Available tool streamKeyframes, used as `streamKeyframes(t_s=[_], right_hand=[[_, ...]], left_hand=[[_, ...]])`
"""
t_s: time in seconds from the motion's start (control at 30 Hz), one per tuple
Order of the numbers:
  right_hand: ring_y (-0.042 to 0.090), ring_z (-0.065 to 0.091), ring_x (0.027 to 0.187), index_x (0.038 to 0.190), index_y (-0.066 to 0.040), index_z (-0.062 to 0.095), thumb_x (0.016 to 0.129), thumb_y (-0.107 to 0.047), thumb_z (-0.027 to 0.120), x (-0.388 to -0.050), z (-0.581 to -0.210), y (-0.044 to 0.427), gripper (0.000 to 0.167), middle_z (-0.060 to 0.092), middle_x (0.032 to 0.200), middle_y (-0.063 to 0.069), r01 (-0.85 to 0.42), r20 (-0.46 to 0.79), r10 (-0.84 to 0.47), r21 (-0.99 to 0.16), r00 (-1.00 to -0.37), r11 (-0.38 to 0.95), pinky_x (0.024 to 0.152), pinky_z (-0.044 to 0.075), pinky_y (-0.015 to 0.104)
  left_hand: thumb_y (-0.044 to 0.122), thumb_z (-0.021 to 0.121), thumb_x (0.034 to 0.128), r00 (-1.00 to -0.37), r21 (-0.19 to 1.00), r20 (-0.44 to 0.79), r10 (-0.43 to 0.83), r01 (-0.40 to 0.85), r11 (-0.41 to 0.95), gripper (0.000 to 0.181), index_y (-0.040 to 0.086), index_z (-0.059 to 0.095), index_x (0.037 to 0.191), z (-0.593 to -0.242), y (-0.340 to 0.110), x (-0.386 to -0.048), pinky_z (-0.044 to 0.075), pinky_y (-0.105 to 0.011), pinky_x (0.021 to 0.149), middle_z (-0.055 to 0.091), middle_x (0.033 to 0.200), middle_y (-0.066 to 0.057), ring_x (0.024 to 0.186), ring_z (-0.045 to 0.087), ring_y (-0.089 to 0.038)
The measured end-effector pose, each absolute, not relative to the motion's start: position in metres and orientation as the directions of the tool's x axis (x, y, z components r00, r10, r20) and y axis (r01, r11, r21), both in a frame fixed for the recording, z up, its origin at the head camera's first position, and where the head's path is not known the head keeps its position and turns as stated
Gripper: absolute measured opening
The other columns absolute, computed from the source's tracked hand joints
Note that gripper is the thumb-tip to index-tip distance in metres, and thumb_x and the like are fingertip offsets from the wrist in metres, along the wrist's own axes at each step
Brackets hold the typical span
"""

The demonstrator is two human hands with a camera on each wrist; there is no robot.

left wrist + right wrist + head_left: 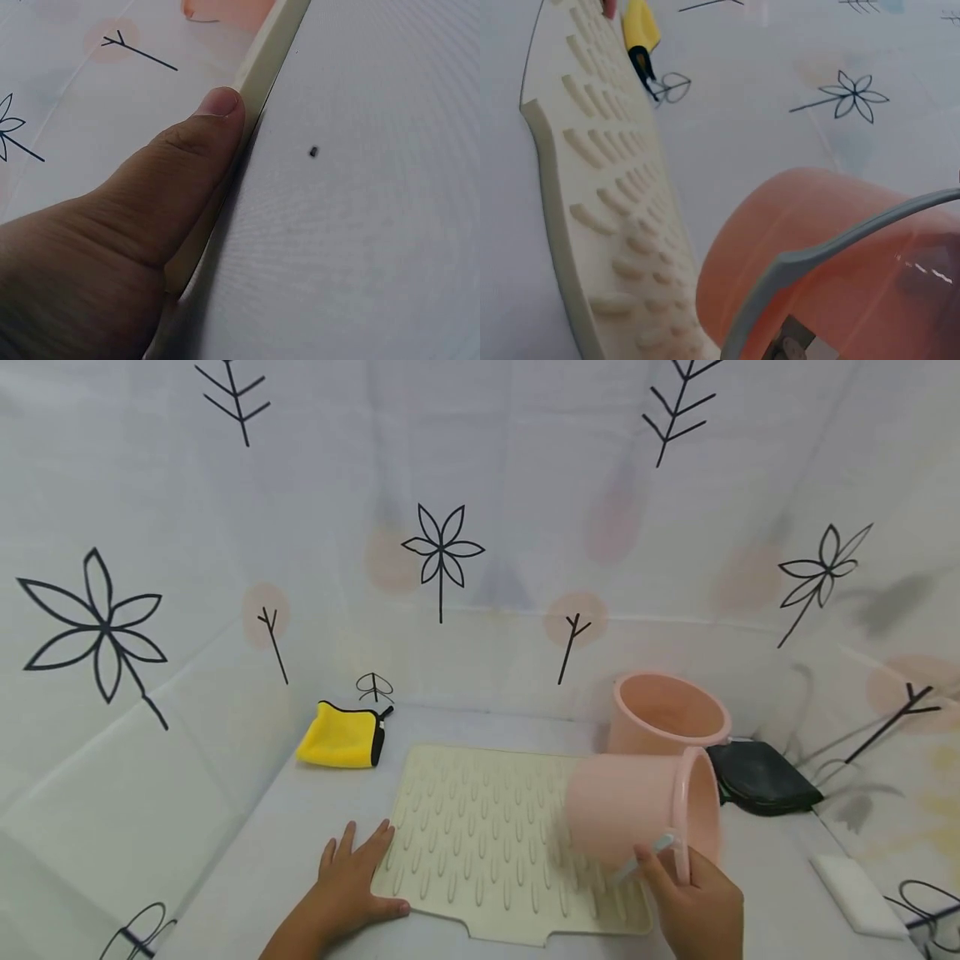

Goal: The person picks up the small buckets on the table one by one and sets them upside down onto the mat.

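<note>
A pink bucket (626,802) lies tilted on its side above the right part of a cream ridged board (480,835), its mouth facing right. My right hand (697,902) grips the bucket at its rim and grey handle (645,858). In the right wrist view the bucket (802,232) is beside the board (607,172), with the grey handle (780,270) across it. At the board's left front corner my left hand (341,889) rests with fingers spread, the thumb along the edge. The left wrist view shows that thumb (180,172) against the board's side (262,67).
Behind stands a second pink bucket (667,710), with a black pouch (765,777) to its right. A yellow pouch (341,737) lies at the back left. On the right is a white block (858,896). Patterned cloth (510,468) hangs behind the table.
</note>
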State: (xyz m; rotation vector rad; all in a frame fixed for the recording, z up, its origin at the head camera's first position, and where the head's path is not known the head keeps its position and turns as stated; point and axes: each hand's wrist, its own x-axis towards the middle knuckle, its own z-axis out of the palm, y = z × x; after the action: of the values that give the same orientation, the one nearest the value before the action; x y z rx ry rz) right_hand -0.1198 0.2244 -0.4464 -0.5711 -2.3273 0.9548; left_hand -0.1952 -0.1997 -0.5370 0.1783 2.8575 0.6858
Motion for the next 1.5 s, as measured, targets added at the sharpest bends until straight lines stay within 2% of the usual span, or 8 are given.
streamKeyframes(t_s=[0.1,0.37,0.73,1.0,1.1,1.23,1.33,1.5], right_hand=[[0.012,0.048,0.057,0.076,-0.001,0.073,0.087,-0.043,0.086,-0.125,-0.45,0.22,0.045,0.066,0.064,0.005,0.104,0.339,0.521,-0.755,-0.783,0.647,0.047,0.04,0.023],[0.009,0.041,0.05,0.063,-0.008,0.059,0.09,-0.033,0.084,-0.13,-0.46,0.203,0.045,0.051,0.053,-0.002,-0.002,0.33,0.486,-0.829,-0.809,0.56,0.042,0.035,0.023],[0.009,0.05,0.058,0.076,-0.003,0.069,0.091,-0.026,0.083,-0.14,-0.466,0.176,0.031,0.064,0.063,0.0,-0.091,0.319,0.466,-0.89,-0.825,0.448,0.049,0.043,0.023],[0.011,0.047,0.056,0.071,-0.004,0.065,0.092,-0.018,0.081,-0.139,-0.47,0.159,0.03,0.056,0.058,-0.003,-0.151,0.316,0.428,-0.914,-0.847,0.377,0.05,0.043,0.024],[0.011,0.046,0.057,0.071,-0.003,0.063,0.093,-0.02,0.081,-0.138,-0.472,0.156,0.032,0.052,0.059,-0.003,-0.121,0.278,0.423,-0.925,-0.862,0.361,0.051,0.042,0.025],[0.01,0.043,0.056,0.07,-0.003,0.061,0.092,-0.018,0.082,-0.137,-0.475,0.154,0.034,0.049,0.058,-0.004,-0.102,0.239,0.417,-0.94,-0.877,0.325,0.05,0.04,0.025],[0.008,0.043,0.055,0.071,-0.002,0.062,0.091,-0.013,0.081,-0.134,-0.481,0.154,0.029,0.048,0.058,-0.006,-0.123,0.249,0.401,-0.942,-0.882,0.313,0.049,0.04,0.025],[0.007,0.046,0.054,0.074,-0.001,0.065,0.09,-0.006,0.079,-0.13,-0.489,0.155,0.021,0.052,0.057,-0.008,-0.152,0.275,0.391,-0.936,-0.878,0.318,0.049,0.042,0.023]], left_hand=[[0.08,0.086,0.0552,-0.973,0.457,-0.173,0.154,0.059,0.887,0.132,0.019,0.04,0.162,-0.537,-0.2,-0.196,-0.004,-0.076,0.12,0.035,0.17,-0.004,0.157,0.006,-0.055],[0.08,0.086,0.0556,-0.97,0.471,-0.184,0.157,0.053,0.881,0.132,0.019,0.039,0.163,-0.538,-0.2,-0.193,-0.004,-0.076,0.12,0.034,0.171,-0.002,0.157,0.005,-0.056],[0.08,0.087,0.0548,-0.968,0.441,-0.208,0.14,0.036,0.897,0.133,0.019,0.039,0.163,-0.531,-0.202,-0.195,-0.007,-0.078,0.118,0.032,0.171,-0.002,0.157,0.004,-0.057],[0.082,0.068,0.0784,-0.965,0.412,-0.162,0.208,0.125,0.902,0.11,0.015,0.041,0.161,-0.517,-0.193,-0.19,0.009,-0.085,0.114,0.031,0.171,-0.014,0.154,0.021,-0.056],[0.075,0.067,0.0859,-0.968,0.486,-0.082,0.239,0.17,0.857,0.1,0.019,0.037,0.163,-0.507,-0.185,-0.19,0.014,-0.082,0.116,0.028,0.172,-0.013,0.156,0.021,-0.05],[0.063,0.07,0.0913,-0.966,0.663,0.009,0.258,0.199,0.722,0.089,0.036,0.028,0.165,-0.491,-0.169,-0.19,0.023,-0.077,0.118,0.019,0.175,-0.002,0.161,0.016,-0.038],[0.059,0.072,0.091,-0.96,0.769,0.064,0.274,0.222,0.6,0.091,0.05,0.018,0.163,-0.484,-0.155,-0.192,0.025,-0.075,0.118,0.013,0.175,0.007,0.162,0.016,-0.031],[0.05,0.08,0.0876,-0.913,0.869,0.168,0.372,0.315,0.381,0.103,0.051,0.01,0.164,-0.48,-0.135,-0.199,0.028,-0.069,0.121,0.011,0.175,0.01,0.161,0.019,-0.033]])
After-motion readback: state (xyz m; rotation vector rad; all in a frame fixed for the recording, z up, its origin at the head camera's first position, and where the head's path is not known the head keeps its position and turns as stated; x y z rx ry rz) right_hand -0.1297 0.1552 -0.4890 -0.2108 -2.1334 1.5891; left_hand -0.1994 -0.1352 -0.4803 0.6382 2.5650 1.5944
